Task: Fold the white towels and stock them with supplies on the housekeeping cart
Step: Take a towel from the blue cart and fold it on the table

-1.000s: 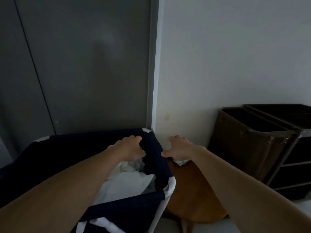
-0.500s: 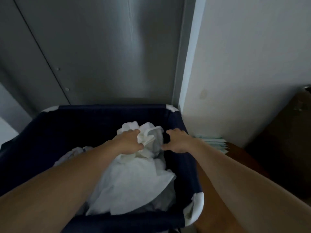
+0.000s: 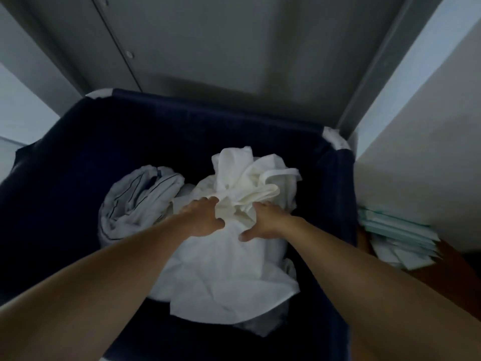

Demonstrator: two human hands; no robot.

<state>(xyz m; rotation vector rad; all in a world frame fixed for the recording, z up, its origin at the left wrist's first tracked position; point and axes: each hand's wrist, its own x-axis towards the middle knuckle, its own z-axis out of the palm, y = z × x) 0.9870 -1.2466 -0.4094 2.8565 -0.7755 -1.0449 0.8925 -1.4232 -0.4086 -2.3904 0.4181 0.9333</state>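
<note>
A crumpled white towel (image 3: pixel 242 178) lies bunched inside a dark navy fabric hamper (image 3: pixel 78 157), on top of more white linen (image 3: pixel 223 280). My left hand (image 3: pixel 201 217) grips the towel's bunched cloth from the left. My right hand (image 3: pixel 265 221) grips it from the right, thumb spread over the fabric. Both hands are close together at the middle of the pile. A pale striped sheet (image 3: pixel 138 199) lies rolled to the left of the towel in the same hamper.
A grey metal door (image 3: pixel 234 48) stands behind the hamper, and a white wall (image 3: pixel 429 139) to the right. A stack of flat pale green and white packets (image 3: pixel 398 238) rests on a brown wooden surface (image 3: pixel 453 277) beside the hamper's right side.
My view has tilted down into the hamper. Both hands went from the hamper's rim down onto the white towel and closed on it.
</note>
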